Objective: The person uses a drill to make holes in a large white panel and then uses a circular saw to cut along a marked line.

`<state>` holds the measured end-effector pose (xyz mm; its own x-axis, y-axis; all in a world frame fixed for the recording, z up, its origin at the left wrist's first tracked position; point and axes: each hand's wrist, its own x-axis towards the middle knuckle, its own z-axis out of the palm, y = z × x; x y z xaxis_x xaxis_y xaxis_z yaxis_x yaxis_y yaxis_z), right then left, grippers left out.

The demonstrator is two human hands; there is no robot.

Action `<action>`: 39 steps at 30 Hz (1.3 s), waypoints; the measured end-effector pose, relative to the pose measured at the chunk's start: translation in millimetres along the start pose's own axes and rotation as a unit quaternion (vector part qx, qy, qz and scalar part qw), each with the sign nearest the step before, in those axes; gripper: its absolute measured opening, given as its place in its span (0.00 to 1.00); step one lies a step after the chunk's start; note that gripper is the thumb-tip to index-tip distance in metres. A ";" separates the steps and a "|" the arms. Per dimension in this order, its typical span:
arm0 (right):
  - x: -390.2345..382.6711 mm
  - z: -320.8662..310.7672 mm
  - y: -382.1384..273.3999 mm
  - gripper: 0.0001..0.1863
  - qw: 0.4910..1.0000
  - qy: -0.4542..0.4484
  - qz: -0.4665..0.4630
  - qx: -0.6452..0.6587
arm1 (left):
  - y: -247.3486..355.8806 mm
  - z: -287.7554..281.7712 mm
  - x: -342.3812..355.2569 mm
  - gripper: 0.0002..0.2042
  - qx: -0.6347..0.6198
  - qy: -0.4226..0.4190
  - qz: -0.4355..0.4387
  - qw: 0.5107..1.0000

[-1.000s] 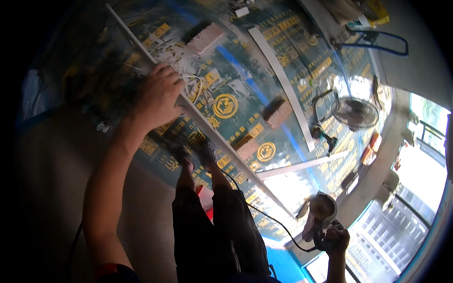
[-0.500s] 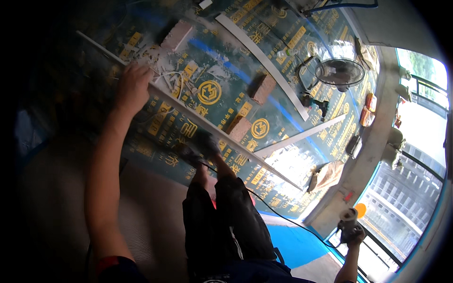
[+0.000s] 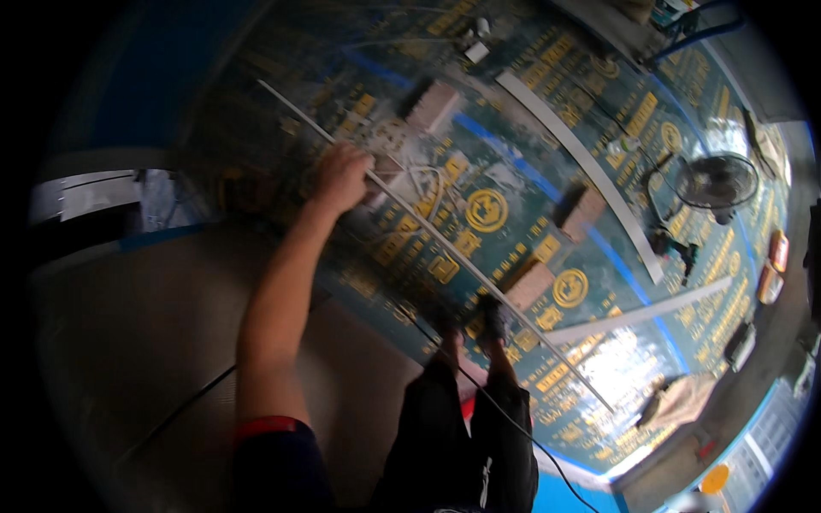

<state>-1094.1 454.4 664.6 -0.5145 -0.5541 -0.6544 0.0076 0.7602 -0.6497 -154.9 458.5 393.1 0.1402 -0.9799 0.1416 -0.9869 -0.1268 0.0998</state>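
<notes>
My left hand [image 3: 342, 178] is closed around a long, thin, pale strip [image 3: 480, 278], gripping it toward its far left end. The strip runs slantwise from the upper left to the lower right, narrow edge toward me, above the printed floor covering. Beneath and beside the hand are a brick, partly hidden by it, and a loop of white cord [image 3: 437, 190]. My right hand is out of view. A blurred grey shape [image 3: 682, 503] shows at the lower right edge, too little of it to name.
Bricks [image 3: 529, 285] lie on the green protective sheet. Beyond are a flat white strip [image 3: 590, 162], another pale strip [image 3: 641, 310], a power drill [image 3: 680, 252] and a fan [image 3: 717, 181]. A black cable [image 3: 513, 415] passes my legs. A brown paper bag [image 3: 680, 400] lies near the windows.
My view has swung left, so the scene sits further right. The strip now shows a thinner edge, still in my left hand. My right hand, which held a power tool, has left the picture.
</notes>
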 end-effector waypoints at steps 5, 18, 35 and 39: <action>43.3 20.3 32.4 0.28 0.962 -0.142 0.142 0.185 | 14.5 -5.1 -6.9 0.04 0.009 -0.053 -0.018 0.998; 17.3 190.6 16.9 0.14 0.974 -0.201 0.035 0.094 | 4.1 2.6 -15.5 0.07 -0.024 -0.012 -0.011 1.000; -167.8 605.8 -61.3 0.08 0.700 -0.546 -0.321 -0.329 | 10.3 18.7 -12.4 0.23 -0.057 0.048 -0.037 0.997; -175.3 652.2 -43.5 0.07 0.655 -0.551 -0.368 -0.363 | 10.9 21.7 -15.2 0.23 -0.046 0.114 -0.039 0.992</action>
<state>-445.0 297.2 555.2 0.7842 -0.4661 -0.4096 -0.5110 -0.1107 -0.8524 -169.5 468.6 370.7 0.2412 -0.9061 0.3476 -0.9622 -0.1767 0.2071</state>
